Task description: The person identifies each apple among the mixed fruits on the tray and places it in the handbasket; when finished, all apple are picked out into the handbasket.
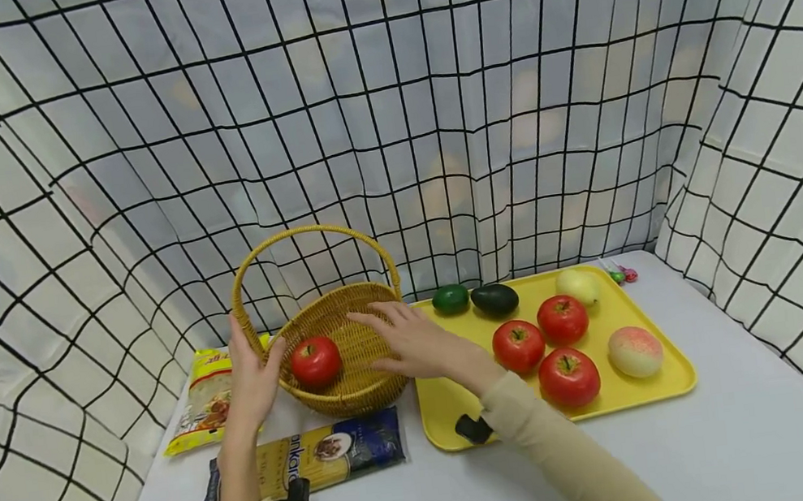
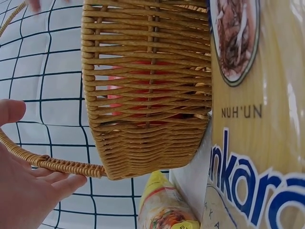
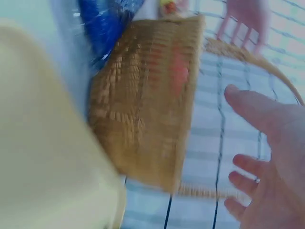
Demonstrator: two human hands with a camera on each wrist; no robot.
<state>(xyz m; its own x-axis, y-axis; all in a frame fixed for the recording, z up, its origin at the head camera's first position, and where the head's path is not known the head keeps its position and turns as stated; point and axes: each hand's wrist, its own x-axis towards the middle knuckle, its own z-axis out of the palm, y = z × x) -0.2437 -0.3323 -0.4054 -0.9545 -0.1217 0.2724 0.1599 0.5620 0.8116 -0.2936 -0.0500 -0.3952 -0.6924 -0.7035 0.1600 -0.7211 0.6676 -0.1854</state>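
Note:
A woven wicker basket (image 1: 361,320) with a tall arched handle (image 1: 307,229) stands left of centre, tilted toward me. One red apple (image 1: 315,363) lies inside it. My left hand (image 1: 253,376) is at the basket's left side, its straight fingers against the foot of the handle and its thumb apart, as the left wrist view shows. Over the right part of the basket hovers my right hand (image 1: 418,338), fingers spread and nothing in them. In the right wrist view the basket (image 3: 143,105) is blurred, with the right hand (image 3: 267,157) beside its rim.
A yellow tray (image 1: 448,417) at right bears several red apples (image 1: 569,377), a peach (image 1: 636,351), a pale yellow fruit (image 1: 578,287) and two dark green avocados (image 1: 495,300). A spaghetti pack (image 1: 335,453) and a yellow food bag (image 1: 204,398) lie by the basket. Black netting (image 1: 431,117) surrounds the table.

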